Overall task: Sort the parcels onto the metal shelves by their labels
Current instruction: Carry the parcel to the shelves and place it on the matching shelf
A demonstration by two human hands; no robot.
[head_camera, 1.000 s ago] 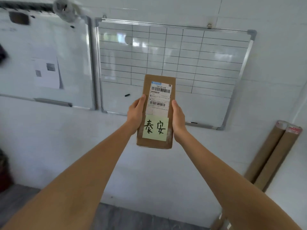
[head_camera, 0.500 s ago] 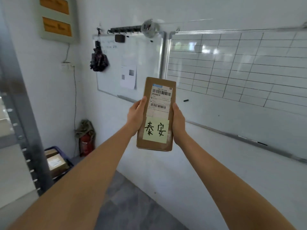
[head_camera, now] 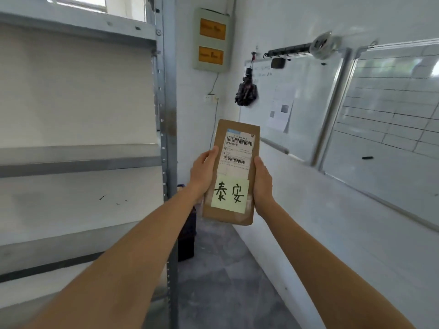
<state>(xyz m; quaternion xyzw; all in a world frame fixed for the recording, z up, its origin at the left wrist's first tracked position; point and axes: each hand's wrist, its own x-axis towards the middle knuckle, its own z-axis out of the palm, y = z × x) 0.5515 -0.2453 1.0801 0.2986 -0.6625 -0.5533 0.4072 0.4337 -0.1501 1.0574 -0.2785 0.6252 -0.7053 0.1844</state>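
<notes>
**Parcel held up in both hands beside the shelving**

Your left hand (head_camera: 203, 174) and right hand (head_camera: 262, 184) are both clamped on one brown cardboard parcel (head_camera: 231, 173), gripping its long edges from either side, thumbs on the front face, arms stretched out ahead of you. The parcel stands upright in the air, roughly centre of your view, tilted slightly to the right at the top.

Starting at your left, the metal shelves (head_camera: 80, 162) fill that side of the view: grey horizontal boards with a perforated upright post (head_camera: 169, 129) at their right end. The boards you can see carry nothing. Just right of the post, low down and partly behind your left forearm, sits a dark bin (head_camera: 187, 236) on the grey floor.

On the parcel's face, a white shipping label (head_camera: 238, 150) with two barcodes takes the upper half, and a pale yellow sticky note (head_camera: 230, 194) with two handwritten characters covers the lower half.

Above the parcel, a wall box (head_camera: 211, 41) with two orange panels hangs on the white wall. Further right, a dark object (head_camera: 246, 90) hangs at the corner of a whiteboard (head_camera: 306, 91), and a second, gridded whiteboard (head_camera: 389, 119) runs off to your right.
</notes>
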